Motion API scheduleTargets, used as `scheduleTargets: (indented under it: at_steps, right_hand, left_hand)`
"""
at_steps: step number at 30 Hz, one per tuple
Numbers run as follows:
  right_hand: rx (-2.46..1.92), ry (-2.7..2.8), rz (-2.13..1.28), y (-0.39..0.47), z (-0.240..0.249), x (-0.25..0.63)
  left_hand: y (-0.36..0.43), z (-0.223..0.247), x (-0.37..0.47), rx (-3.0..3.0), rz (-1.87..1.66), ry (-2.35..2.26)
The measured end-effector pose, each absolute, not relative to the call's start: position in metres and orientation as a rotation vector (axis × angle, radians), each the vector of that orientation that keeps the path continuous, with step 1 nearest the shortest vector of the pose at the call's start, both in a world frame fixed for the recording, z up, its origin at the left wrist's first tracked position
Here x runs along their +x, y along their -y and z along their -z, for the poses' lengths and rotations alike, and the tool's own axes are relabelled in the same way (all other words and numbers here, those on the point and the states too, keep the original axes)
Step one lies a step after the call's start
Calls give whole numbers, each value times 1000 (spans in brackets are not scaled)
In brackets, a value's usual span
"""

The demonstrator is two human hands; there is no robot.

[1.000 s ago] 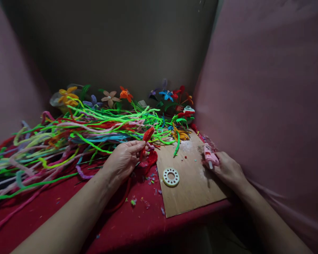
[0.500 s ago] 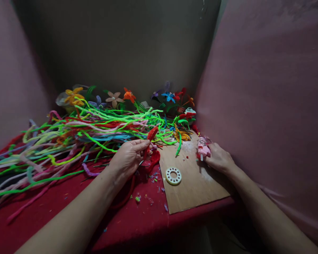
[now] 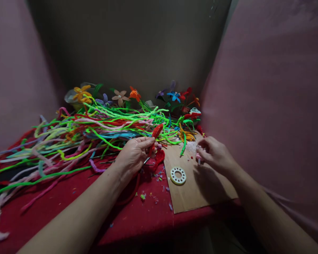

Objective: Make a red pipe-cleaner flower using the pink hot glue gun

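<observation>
My left hand is closed, thumb and fingertips pinching a red chenille-stem petal that points up and right. Another red fuzzy loop hangs just below those fingers. My right hand is closed over a small pink glue gun, whose body is mostly hidden by the fingers. A pale translucent glue stick pokes out beneath it, above the wooden board. A white ring with holes lies on the board between my two hands.
A large heap of coloured chenille stems covers the table's left side. Finished fuzzy flowers stand along the back wall. Fuzz scraps dot the red cloth. A pink wall rises close on the right.
My right hand has turned over the pink glue gun, so its fingers now cover most of it. The left hand keeps its pinch on the red petal. The whole view has shifted slightly.
</observation>
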State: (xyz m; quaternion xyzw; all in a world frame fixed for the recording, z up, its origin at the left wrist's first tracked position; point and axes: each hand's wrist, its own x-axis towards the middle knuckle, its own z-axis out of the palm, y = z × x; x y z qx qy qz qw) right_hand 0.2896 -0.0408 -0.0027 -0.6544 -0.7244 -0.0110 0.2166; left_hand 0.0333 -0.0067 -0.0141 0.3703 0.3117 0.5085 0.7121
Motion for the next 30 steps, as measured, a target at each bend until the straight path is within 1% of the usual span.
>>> scheduleTargets:
  at_steps: [2, 5, 8, 12, 14, 15, 19, 21, 24, 30]
  right_hand:
    - [-1633, 2154, -143, 37, 6, 255]
    - [-1724, 2207, -317, 25, 17, 211]
    - [-1818, 2193, -280, 13, 26, 188]
    - [-1739, 2139, -255, 7, 33, 182]
    - [-1625, 1997, -368, 8, 33, 184]
    - [-1544, 1888, -477, 8, 32, 186]
    - [-1152, 1314, -1130, 11, 23, 192]
    - [-1013, 1089, -1364, 12, 18, 193]
    - [-920, 949, -1503, 10, 13, 193]
    - [-876, 857, -1520, 5, 4, 190]
  left_hand:
    - [7, 14, 33, 824, -1130, -679]
    - [7, 13, 33, 835, -1124, -668]
    - [8, 13, 33, 840, -1125, -663]
    - [6, 15, 32, 828, -1149, -645]
    - [6, 16, 32, 833, -1166, -633]
    - [5, 16, 32, 833, -1174, -628]
    - [5, 15, 33, 792, -1198, -585]
    - [5, 15, 33, 778, -1206, -564]
    - [6, 17, 33, 778, -1213, -540]
    - [8, 17, 36, 814, -1184, -440]
